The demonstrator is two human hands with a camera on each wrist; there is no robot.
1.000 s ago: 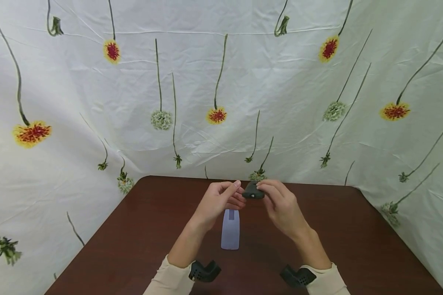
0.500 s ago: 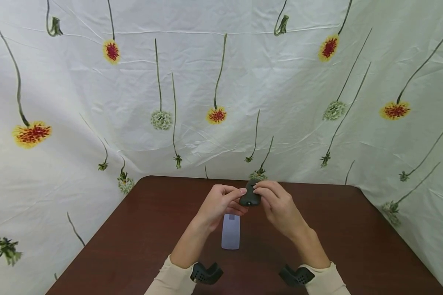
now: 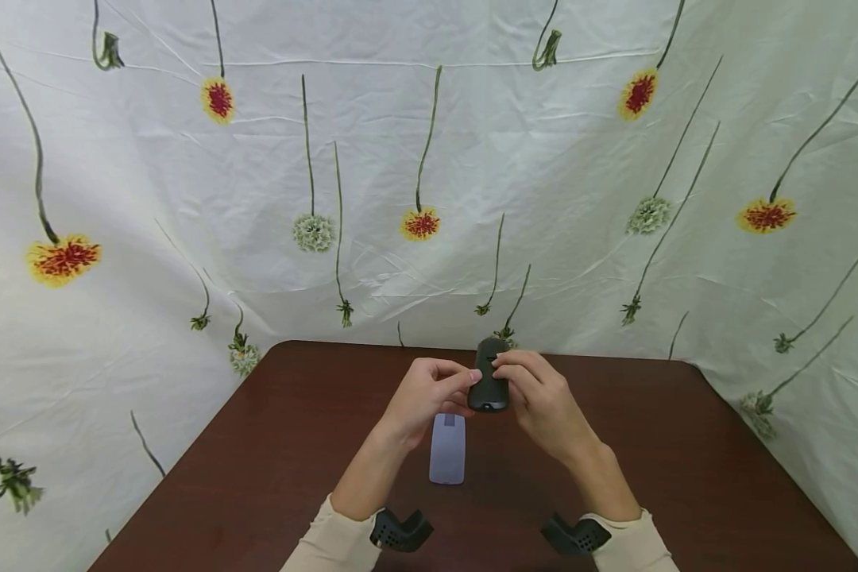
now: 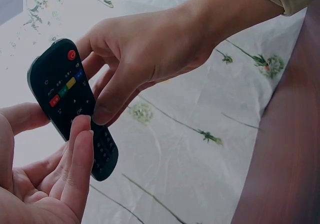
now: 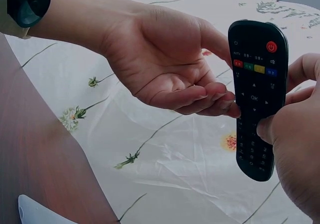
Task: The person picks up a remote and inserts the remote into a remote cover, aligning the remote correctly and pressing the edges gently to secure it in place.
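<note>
A black remote control [image 3: 488,397] is held up above the table, its plain back towards the head camera. In the left wrist view its button side shows a red power key and a row of coloured keys. My left hand [image 3: 425,401] pinches its left edge, thumb on the back and fingertips against the button side. My right hand [image 3: 546,401] grips the other edge, fingertips on the back near a small dark notch. The right thumb [image 5: 267,129] presses over the lower buttons in the right wrist view.
A pale lavender, flat, round-cornered piece [image 3: 446,457] with a darker tab at its far end lies on the dark brown table [image 3: 293,445] below the hands. Behind the table hangs a white cloth [image 3: 372,175] printed with flowers.
The remote control has tipped from nearly end-on so that its back now faces the head camera. My left thumb has come onto it; the right hand has stayed almost in place.
</note>
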